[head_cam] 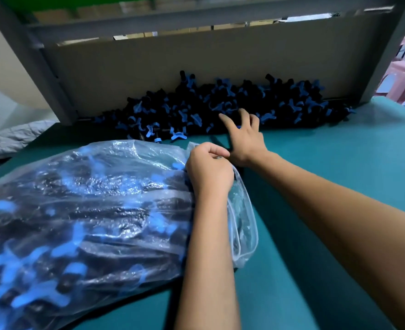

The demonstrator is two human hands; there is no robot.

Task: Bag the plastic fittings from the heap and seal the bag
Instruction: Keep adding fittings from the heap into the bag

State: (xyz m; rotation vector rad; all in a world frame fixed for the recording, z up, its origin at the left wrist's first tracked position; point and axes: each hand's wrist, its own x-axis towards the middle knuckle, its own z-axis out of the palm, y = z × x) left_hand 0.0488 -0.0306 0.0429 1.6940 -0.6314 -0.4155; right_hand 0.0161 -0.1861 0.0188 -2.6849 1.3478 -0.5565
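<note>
On green table, bag cropped, left hand pinching mouth

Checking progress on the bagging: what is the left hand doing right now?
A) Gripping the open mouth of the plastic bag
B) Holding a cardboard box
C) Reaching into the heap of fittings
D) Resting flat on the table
A: the left hand curls around the plastic bag at its open mouth, while the right hand reaches to the heap of fittings.
</note>
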